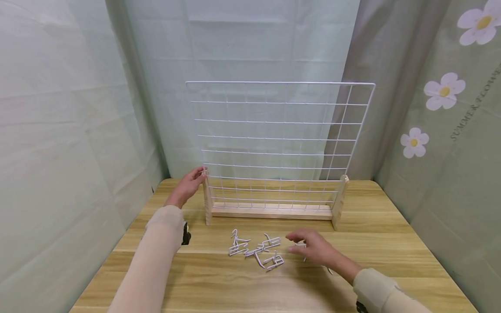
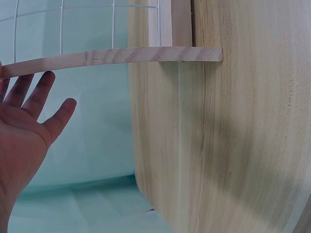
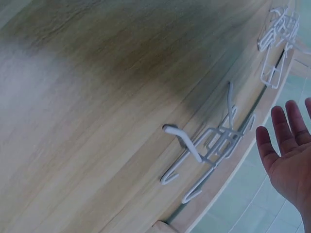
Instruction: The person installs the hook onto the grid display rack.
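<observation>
A white wire grid panel [image 1: 274, 153] stands upright in a wooden stand [image 1: 270, 212] on the table. My left hand [image 1: 188, 184] is at the top of the stand's left upright [image 2: 116, 57], its visible fingers fairly straight and the fingertips right at the wood. The left thumb is hidden in the left wrist view. Over the table in front of the stand, my right hand [image 1: 313, 248] has its fingers extended, with nothing held. White wire hooks [image 3: 214, 145] lie beneath and beside it, one partly covered by the hand in the head view.
Several more white wire hooks [image 1: 256, 251] lie in a loose cluster left of the right hand. The wood-grain table [image 1: 219, 287] is bordered by pale green curtains [image 1: 70, 130], with flower prints on the right one.
</observation>
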Tool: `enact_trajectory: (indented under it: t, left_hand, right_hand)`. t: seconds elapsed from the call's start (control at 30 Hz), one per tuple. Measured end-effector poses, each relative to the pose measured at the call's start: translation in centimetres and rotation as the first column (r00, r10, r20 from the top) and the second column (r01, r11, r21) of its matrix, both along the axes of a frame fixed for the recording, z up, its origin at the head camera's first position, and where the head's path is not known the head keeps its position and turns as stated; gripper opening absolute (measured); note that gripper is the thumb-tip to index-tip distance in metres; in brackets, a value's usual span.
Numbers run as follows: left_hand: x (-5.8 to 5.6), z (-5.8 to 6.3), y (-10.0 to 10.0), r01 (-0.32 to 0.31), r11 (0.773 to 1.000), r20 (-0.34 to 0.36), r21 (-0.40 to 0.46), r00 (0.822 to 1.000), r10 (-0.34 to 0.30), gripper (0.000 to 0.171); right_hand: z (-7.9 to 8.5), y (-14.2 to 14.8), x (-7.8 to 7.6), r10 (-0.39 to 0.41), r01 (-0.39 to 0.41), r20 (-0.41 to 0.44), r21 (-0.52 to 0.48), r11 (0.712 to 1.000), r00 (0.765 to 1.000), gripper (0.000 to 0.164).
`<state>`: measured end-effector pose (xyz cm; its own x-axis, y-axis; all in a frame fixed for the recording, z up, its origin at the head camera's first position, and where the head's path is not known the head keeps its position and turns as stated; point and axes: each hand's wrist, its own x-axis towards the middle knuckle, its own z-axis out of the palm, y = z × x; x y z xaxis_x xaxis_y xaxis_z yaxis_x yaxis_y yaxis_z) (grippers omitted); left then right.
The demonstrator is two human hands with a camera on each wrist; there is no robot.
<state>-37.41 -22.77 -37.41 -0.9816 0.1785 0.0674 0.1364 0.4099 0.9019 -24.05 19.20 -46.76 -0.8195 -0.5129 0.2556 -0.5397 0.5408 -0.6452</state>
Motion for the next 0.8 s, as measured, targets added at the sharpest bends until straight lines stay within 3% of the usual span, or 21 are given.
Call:
enact_trajectory:
  t: [0.23,0.57,0.8]
  left_hand:
    - [0.2,0.2,0.1,-0.003,1.000,0.017,-0.001,1.000,0.003,0.051]
    - [0.2,0.1,0.0,-0.002,1.000,0.025,0.011,1.000,0.001,0.052]
    - [0.1,0.1,0.0,0.014,1.000,0.013,0.016,1.000,-0.015,0.052]
  right_hand:
    - [-0.2,-0.8,-0.1,0.041,-0.040,0.073,-0.004,0.999,0.997,0.030]
    - [-0.7,-1.9,-0.5,0.091,-0.058,0.244,-0.140,0.988,0.966,0.025]
    - [-1.6,-2.7,-0.5,0.089,-0.051,0.264,-0.145,0.988,0.961,0.021]
